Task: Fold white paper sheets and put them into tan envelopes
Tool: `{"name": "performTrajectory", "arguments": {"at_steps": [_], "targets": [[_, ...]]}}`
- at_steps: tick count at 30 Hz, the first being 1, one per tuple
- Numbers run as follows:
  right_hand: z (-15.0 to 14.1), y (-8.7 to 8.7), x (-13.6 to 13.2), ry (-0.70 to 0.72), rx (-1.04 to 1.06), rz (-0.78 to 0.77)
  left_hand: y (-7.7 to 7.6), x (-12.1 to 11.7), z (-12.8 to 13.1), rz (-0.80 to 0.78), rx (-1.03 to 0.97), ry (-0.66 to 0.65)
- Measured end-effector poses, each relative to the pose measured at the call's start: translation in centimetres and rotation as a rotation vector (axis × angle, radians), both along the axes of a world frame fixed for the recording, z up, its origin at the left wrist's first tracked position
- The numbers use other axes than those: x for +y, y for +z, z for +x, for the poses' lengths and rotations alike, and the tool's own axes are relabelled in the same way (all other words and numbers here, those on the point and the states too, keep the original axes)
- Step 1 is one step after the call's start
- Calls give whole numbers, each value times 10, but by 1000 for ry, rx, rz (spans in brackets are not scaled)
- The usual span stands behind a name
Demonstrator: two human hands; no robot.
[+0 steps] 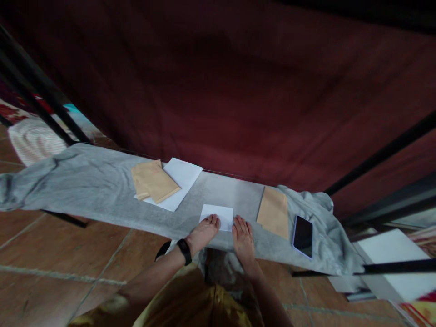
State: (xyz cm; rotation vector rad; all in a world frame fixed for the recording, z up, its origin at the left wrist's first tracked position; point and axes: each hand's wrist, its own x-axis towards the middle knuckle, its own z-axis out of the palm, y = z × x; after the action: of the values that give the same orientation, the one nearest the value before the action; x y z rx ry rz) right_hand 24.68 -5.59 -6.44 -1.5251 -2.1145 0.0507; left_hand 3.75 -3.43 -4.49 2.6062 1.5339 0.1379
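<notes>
A small folded white paper (218,214) lies on the grey cloth (85,181) that covers a narrow table. My left hand (203,233), with a black band on its wrist, rests with its fingertips pressed on the paper's near left edge. My right hand (243,238) lies flat on the cloth with its fingers stretched out, touching the paper's near right corner. Neither hand holds anything.
Brown envelopes (154,180) lie on a white sheet (180,179) to the left. Another brown envelope (273,211) and a dark phone (302,236) lie to the right. A dark red curtain hangs behind. Black bars cross both sides. Tiled floor below.
</notes>
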Motion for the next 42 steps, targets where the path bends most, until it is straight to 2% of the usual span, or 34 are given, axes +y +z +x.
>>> {"name": "performTrajectory", "arguments": {"at_steps": [4, 8, 12, 15, 18, 21, 24, 27, 31, 37, 39, 42], "targets": [[0, 0, 0, -4, 67, -6, 6, -3, 4, -36, -76, 5], [0, 0, 1, -24, 183, -32, 22, -5, 7, -64, -259, 81], [6, -2, 3, -48, 385, -83, 44, 7, 0, -96, -574, 230], [9, -4, 9, -107, 621, -138, 61, 22, -10, -140, -873, 360], [4, 0, 16, -179, 865, -174, 72, 29, -16, -223, -1189, 447], [-10, 12, 14, -129, 1023, -294, 69, 23, -11, -312, -1434, 519], [-25, 26, 2, 5, 1192, -516, 58, 12, -1, -377, -1582, 606], [-32, 35, -3, -18, 1319, -593, 47, 3, 4, -433, -1669, 679], [-26, 41, 8, -94, 1256, -548, 46, 0, -3, -482, -1714, 716], [-6, 64, 29, -98, 1132, -391, 59, 12, -23, -466, -1725, 720], [-2, 73, 31, -55, 995, -250, 63, 17, -27, -481, -1766, 724], [1, 73, 28, 69, 706, -71, 65, 23, -28, -672, -1878, 725]]}}
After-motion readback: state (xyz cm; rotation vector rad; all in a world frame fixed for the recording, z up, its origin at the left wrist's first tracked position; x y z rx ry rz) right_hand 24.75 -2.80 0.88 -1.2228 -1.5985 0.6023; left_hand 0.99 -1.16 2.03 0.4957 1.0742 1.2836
